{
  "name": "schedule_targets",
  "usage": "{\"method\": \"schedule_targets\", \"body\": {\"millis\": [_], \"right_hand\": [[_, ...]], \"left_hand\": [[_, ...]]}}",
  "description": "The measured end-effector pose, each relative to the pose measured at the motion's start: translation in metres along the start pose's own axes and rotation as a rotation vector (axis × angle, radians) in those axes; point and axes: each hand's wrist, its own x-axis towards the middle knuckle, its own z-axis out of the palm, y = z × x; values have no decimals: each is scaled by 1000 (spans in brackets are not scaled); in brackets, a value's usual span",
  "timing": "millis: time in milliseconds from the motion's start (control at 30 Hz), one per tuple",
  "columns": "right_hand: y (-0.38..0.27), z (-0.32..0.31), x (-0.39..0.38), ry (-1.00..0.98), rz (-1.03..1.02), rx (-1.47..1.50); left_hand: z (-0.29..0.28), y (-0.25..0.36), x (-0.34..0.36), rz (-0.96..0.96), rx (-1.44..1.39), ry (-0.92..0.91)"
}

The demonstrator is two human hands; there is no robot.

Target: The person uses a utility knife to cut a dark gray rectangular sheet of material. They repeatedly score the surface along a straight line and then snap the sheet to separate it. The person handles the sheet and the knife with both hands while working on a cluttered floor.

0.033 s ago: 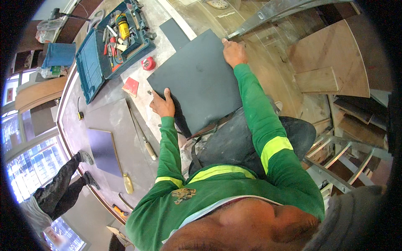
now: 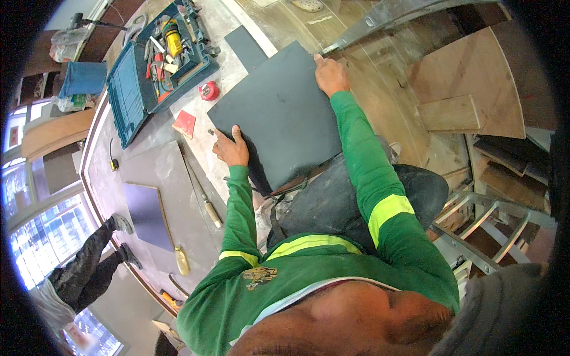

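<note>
A panel (image 2: pixel 279 113) sits at upper centre, a strip (image 2: pixel 246 48) lying just beyond its top edge. Upper left holds an open toolbox (image 2: pixel 127 104) — a power tool (image 2: pixel 173 40) inside. Between toolbox and panel lies a card (image 2: pixel 184 123). Left of centre, a hand tool (image 2: pixel 211 212) lies right of a board (image 2: pixel 147 213); a tape measure (image 2: pixel 114 163) lies above that board, to its left. Legs (image 2: pixel 89 270) occupy the lower left — a ladder (image 2: pixel 482 219), the lower right.

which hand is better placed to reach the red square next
Left hand, probably: it's nearer the red square, while the right hand is across the dark panel, at its right edge.
</note>
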Motion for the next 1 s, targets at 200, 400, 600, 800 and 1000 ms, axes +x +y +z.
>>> {"method": "schedule_targets", "body": {"millis": [200,400,600,800,1000], "right_hand": [[8,20,27,133,-325,364],[-8,23,54,-68,-81,662],[-24,15,49,-130,76,787],[-13,27,63,-157,58,837],[-3,20,69,-276,217,991]], "left_hand": [[29,2,-3,79,108,171],[19,12,-6,68,226,127],[28,12,-12,-6,97,154],[29,14,-10,37,107,170],[28,12,-8,41,98,162]]}}
